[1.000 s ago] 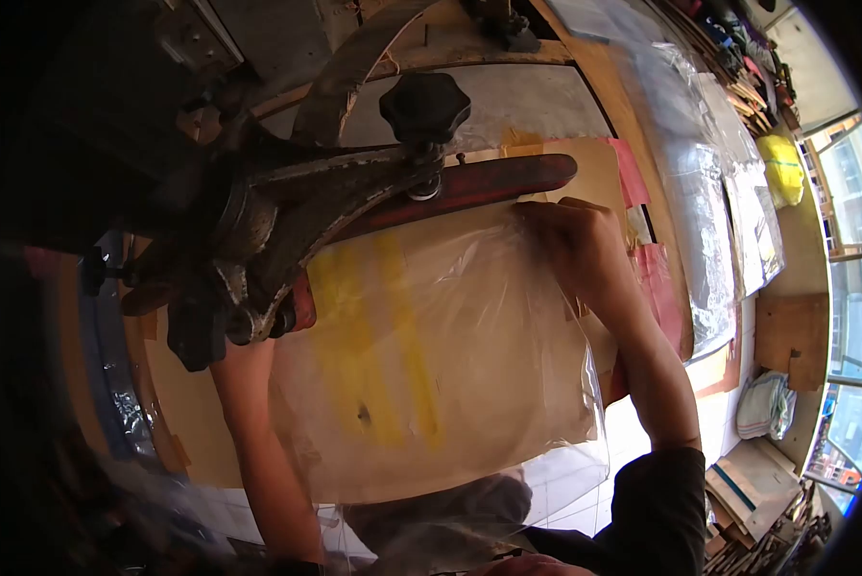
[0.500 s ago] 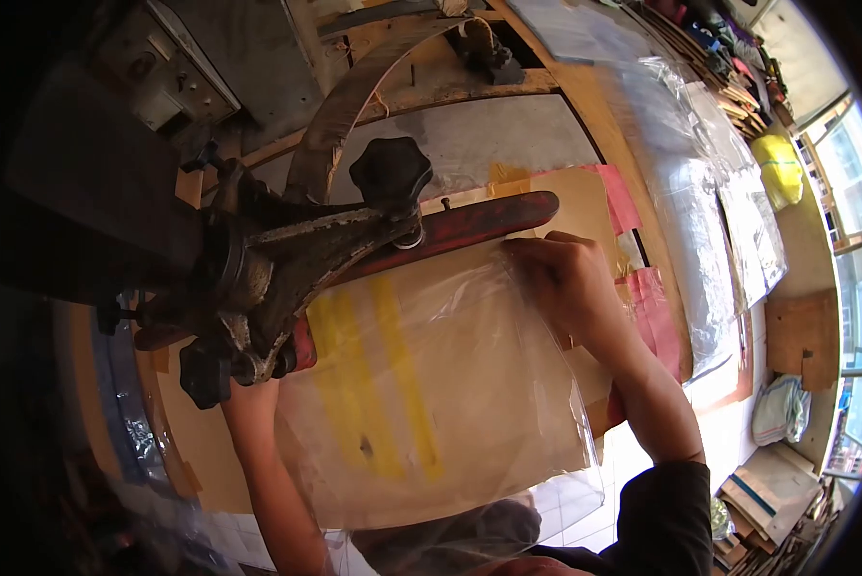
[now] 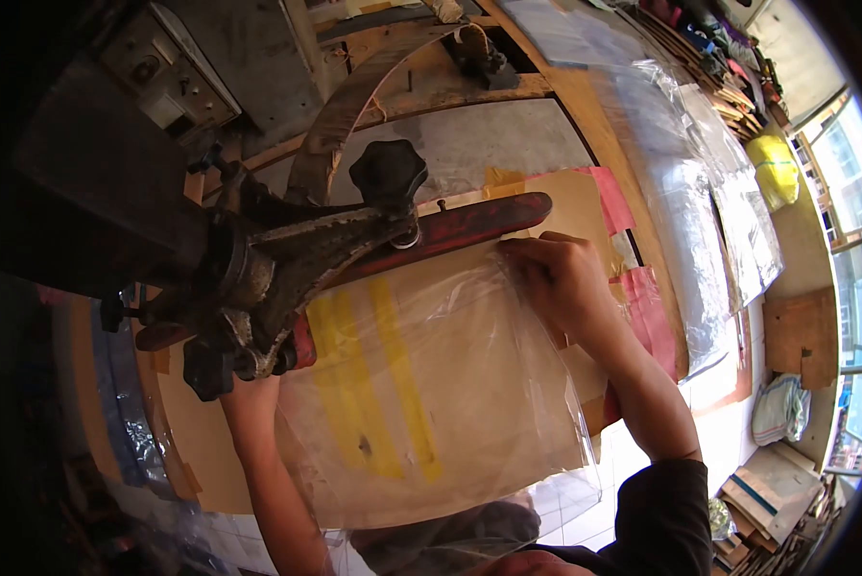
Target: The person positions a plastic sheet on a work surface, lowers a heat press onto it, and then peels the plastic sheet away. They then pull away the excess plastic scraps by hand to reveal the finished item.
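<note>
Two hands, right hand [image 3: 556, 278] curled pinching plastic bag [image 3: 431, 384], left hidden behind machine [image 3: 258, 278]

The plastic bag [image 3: 441, 384] was clear and colourless, with pale glare along its creases. Beneath it, two yellow stripes [image 3: 373, 374] ran lengthwise over a tan cardboard sheet [image 3: 191, 432]. The bar [image 3: 469, 223] of the press was dull red, worn dark in places. The knob [image 3: 388, 175] above it was black; the cast arm [image 3: 287, 254] was dark grey-brown with rust-coloured patches. A grey metal plate [image 3: 489, 144] lay behind. Pink sheets [image 3: 609, 197] showed beside the tan card on the brown wooden bench [image 3: 633, 163]. The sleeve [image 3: 666, 514] at the right forearm was black. A yellow bundle [image 3: 779, 168] lay at the far right, near silvery clear film [image 3: 700, 230].
</note>
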Motion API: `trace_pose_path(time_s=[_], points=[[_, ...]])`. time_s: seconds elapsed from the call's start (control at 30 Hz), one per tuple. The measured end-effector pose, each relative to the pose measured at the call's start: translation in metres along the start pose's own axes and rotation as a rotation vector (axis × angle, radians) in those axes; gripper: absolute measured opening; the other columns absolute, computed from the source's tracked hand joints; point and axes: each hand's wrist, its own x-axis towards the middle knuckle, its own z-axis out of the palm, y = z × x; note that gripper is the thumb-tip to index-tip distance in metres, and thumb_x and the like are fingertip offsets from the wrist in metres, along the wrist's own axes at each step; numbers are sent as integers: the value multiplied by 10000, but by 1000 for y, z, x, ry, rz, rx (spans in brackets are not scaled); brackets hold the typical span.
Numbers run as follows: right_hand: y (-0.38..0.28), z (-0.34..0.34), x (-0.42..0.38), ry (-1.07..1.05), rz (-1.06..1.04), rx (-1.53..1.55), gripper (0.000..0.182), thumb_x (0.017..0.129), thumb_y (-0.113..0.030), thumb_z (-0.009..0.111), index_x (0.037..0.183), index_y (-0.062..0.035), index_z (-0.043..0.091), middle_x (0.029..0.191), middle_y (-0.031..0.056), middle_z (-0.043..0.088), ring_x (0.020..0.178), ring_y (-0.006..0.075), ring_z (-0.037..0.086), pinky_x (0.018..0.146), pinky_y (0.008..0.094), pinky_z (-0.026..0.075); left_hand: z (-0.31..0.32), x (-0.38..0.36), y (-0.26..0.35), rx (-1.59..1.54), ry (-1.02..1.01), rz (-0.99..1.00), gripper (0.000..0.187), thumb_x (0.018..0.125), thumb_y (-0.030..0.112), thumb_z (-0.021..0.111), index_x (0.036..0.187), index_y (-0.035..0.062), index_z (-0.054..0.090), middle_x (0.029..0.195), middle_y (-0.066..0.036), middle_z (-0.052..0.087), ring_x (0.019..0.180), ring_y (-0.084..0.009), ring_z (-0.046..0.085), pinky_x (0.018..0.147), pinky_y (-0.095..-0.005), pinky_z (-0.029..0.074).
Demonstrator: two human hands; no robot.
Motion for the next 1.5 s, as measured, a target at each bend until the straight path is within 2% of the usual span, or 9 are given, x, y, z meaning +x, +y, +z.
trace_pose_path(time_s=[0.17, 0.23, 0.27, 0.4, 0.47, 0.57, 0.63, 0.93, 1.5], points=[[-2, 0, 0, 8, -23, -26, 233, 734, 12, 584, 925, -53, 700, 667, 143, 580, 615, 297, 581, 584, 379, 462, -2, -3, -3, 62, 25, 42, 377, 719, 99, 715, 1057, -23, 603, 1074, -155, 626, 957, -299, 584, 854, -371, 438], [-2, 0, 2, 13, -25, -11, 235, 732, 12, 586, 925, -57, 701, 664, 144, 579, 609, 294, 580, 582, 377, 462, 0, -6, -7, -48, -38, -206, 401, 724, 104, 715, 1081, -26, 588, 1109, -152, 611, 988, -293, 569, 874, -369, 427], [-3, 0, 0, 20, -24, 4, 236, 731, 11, 589, 926, -60, 702, 662, 144, 579, 604, 292, 579, 579, 376, 461, 0, -8, -8, -45, -44, -212, 401, 724, 104, 715, 1081, -26, 588, 1109, -152, 611, 988, -293, 569, 874, -369, 427], [-5, 0, 1, 9, 4, -33, 234, 732, 5, 588, 925, -60, 703, 659, 147, 579, 598, 289, 580, 577, 373, 463, 2, -6, -17, -28, -27, -67, 425, 733, 105, 710, 1111, -27, 567, 1131, -152, 597, 1016, -287, 556, 896, -358, 412], [-6, -1, 1, 8, 22, -10, 221, 727, -16, 590, 910, -64, 705, 666, 171, 583, 625, 334, 580, 594, 406, 476, 2, -6, -19, 7, -29, -27, 431, 736, 104, 709, 1119, -28, 561, 1135, -151, 595, 1024, -284, 552, 903, -353, 407], [-2, 1, 0, 10, 10, -30, 228, 736, -4, 580, 922, -55, 702, 663, 144, 582, 602, 289, 581, 579, 371, 463, 3, -9, -20, -7, -13, -35, 423, 740, 103, 705, 1115, -31, 561, 1130, -149, 596, 1019, -283, 556, 899, -355, 410], [-1, 2, 0, 14, 4, -28, 228, 737, -3, 580, 922, -56, 702, 662, 144, 582, 603, 290, 581, 579, 371, 462, 1, -11, -22, -48, -58, -127, 424, 742, 107, 703, 1116, -32, 559, 1132, -148, 596, 1016, -281, 559, 898, -355, 413], [-3, 0, -1, 3, -3, -23, 215, 742, 5, 587, 920, -41, 699, 679, 151, 587, 608, 295, 581, 585, 367, 463, 0, -9, -5, -60, -47, -250, 399, 773, 111, 657, 1130, -33, 551, 1147, -136, 601, 1052, -270, 561, 920, -334, 401], [-8, 4, -1, 31, 65, -4, 228, 736, -29, 590, 924, -86, 706, 696, 167, 596, 644, 335, 594, 608, 405, 475, -1, -11, -13, -81, -55, -210, 453, 774, 121, 687, 1174, -22, 528, 1199, -129, 569, 1098, -252, 528, 955, -335, 371]])
